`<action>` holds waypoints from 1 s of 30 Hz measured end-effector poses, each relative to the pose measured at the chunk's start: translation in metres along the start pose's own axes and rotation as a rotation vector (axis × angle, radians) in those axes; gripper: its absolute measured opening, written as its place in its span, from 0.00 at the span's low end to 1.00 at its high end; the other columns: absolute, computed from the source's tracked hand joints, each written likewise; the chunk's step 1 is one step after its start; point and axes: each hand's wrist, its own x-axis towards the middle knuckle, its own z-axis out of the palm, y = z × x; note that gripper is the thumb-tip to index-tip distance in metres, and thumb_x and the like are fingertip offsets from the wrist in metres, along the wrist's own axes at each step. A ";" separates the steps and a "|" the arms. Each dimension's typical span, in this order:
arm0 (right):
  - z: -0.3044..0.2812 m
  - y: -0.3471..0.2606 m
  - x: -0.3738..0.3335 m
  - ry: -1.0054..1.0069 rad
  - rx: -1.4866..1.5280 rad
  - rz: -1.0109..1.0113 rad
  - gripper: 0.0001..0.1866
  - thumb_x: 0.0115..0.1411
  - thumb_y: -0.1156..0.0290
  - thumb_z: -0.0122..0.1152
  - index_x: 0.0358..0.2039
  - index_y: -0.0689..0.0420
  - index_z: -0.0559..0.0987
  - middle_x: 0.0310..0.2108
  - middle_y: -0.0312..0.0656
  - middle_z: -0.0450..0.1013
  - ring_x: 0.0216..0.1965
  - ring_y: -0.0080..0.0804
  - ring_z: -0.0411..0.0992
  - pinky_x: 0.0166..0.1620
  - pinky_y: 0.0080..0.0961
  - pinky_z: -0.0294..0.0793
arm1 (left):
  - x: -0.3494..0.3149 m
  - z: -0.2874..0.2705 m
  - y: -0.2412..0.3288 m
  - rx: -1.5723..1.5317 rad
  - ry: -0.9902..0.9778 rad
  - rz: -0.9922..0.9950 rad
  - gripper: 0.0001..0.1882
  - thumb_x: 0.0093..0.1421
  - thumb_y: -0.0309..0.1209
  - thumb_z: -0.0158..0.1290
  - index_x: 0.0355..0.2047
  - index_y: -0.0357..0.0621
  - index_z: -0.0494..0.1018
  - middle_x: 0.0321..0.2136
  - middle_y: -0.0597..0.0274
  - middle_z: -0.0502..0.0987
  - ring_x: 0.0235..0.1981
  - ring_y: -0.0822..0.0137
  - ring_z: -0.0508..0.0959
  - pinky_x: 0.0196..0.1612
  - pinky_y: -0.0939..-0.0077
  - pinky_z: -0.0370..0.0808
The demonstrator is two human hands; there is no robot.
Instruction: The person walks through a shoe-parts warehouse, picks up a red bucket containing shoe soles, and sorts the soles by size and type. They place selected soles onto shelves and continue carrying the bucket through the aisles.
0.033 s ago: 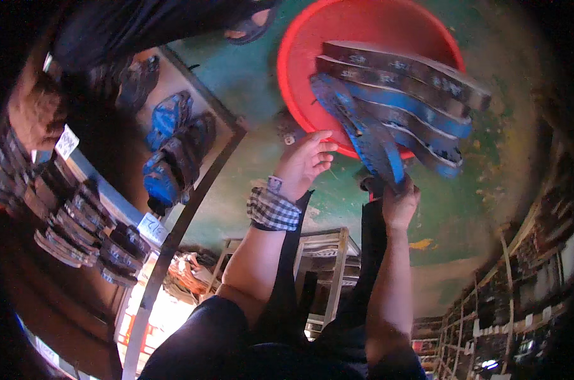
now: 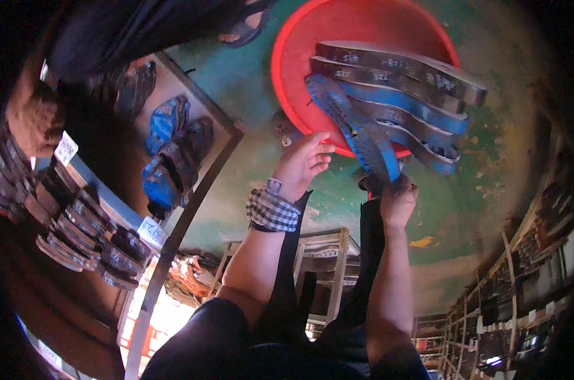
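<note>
My right hand (image 2: 399,201) is closed around the near end of a long, narrow, sole-shaped piece (image 2: 355,132), blue and dark, which slants away to the upper left over the red tub (image 2: 280,76). Beside it lies a fanned stack of similar curved pieces (image 2: 394,82), dark and blue with pale markings on their sides. They stretch across the tub and past its right rim. My left hand (image 2: 305,158), with a checkered cuff at the wrist, is held at the tub's near rim. Its fingers are loosely curled and apart, with nothing in them.
Left stands a table (image 2: 205,158) bearing more blue and dark pieces (image 2: 163,183). Farther left, rows of curved dark pieces (image 2: 78,228) sit by white labels. Another person's hand (image 2: 37,120) and sandalled foot (image 2: 246,30) show. A small rack (image 2: 337,266) stands near my legs; shelving (image 2: 511,291) lines the right.
The tub and the stack of pieces sit slightly farther left in view. My two hands keep nearly the same place and grip.
</note>
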 end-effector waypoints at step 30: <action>-0.005 -0.101 -0.014 -0.260 0.778 0.136 0.17 0.66 0.61 0.51 0.28 0.62 0.74 0.26 0.36 0.69 0.31 0.24 0.68 0.38 0.22 0.67 | 0.001 -0.005 -0.003 0.015 0.155 -0.083 0.27 0.61 0.47 0.51 0.54 0.43 0.66 0.45 0.55 0.75 0.44 0.60 0.76 0.49 0.63 0.73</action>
